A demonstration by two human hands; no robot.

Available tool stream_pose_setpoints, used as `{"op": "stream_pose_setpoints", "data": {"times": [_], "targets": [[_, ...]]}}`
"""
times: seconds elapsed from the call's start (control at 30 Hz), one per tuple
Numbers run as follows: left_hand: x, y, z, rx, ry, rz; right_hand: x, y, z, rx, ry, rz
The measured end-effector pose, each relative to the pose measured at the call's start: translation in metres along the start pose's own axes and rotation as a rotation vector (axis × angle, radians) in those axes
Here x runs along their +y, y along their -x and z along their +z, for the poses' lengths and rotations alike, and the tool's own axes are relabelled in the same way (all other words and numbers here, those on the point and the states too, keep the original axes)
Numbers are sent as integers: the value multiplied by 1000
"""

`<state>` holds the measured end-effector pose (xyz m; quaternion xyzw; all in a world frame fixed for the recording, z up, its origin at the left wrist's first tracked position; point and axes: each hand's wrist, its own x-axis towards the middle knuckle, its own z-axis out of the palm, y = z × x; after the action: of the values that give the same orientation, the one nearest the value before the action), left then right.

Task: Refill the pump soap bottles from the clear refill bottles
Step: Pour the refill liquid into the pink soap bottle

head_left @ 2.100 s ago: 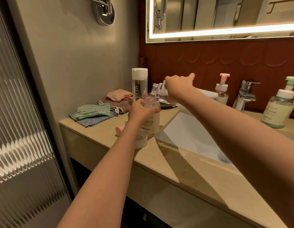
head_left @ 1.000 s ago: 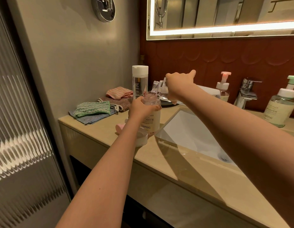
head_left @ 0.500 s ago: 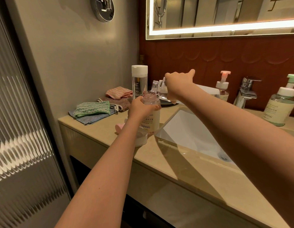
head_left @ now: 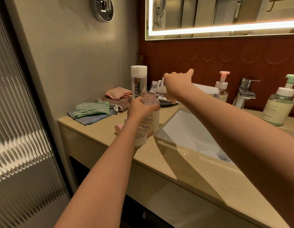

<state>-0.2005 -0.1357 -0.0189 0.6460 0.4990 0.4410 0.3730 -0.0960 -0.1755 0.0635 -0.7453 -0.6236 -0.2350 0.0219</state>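
A pink soap bottle (head_left: pixel 150 120) with its pump removed stands on the counter left of the sink, its mouth uncovered. My left hand (head_left: pixel 139 107) grips its shoulder. My right hand (head_left: pixel 176 84) holds a clear refill bottle (head_left: pixel 157 88) tipped on its side, its threaded neck just above the soap bottle's mouth. The removed pink-and-white pump head (head_left: pixel 141 138) lies on the counter, partly behind my left forearm. A second clear refill bottle (head_left: pixel 138 81) with a white cap stands upright behind.
Folded cloths (head_left: pixel 92 109) lie at the counter's back left. A white sink basin (head_left: pixel 189 137) is to the right, with a chrome tap (head_left: pixel 245 92), a small pink pump bottle (head_left: pixel 222 87) and a green pump bottle (head_left: pixel 280 106) behind it. A dark dish (head_left: pixel 166 103) sits behind the bottles.
Both hands keep their grips and the refill bottle stays tipped over the soap bottle's mouth. Only the camera has shifted slightly.
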Motion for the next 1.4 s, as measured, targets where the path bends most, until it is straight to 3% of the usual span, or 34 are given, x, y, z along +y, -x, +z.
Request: {"op": "stream_pose_setpoints", "data": {"times": [1.4], "targets": [[1, 2, -1, 5, -15, 1, -2, 4, -3, -2, 13, -8]]}}
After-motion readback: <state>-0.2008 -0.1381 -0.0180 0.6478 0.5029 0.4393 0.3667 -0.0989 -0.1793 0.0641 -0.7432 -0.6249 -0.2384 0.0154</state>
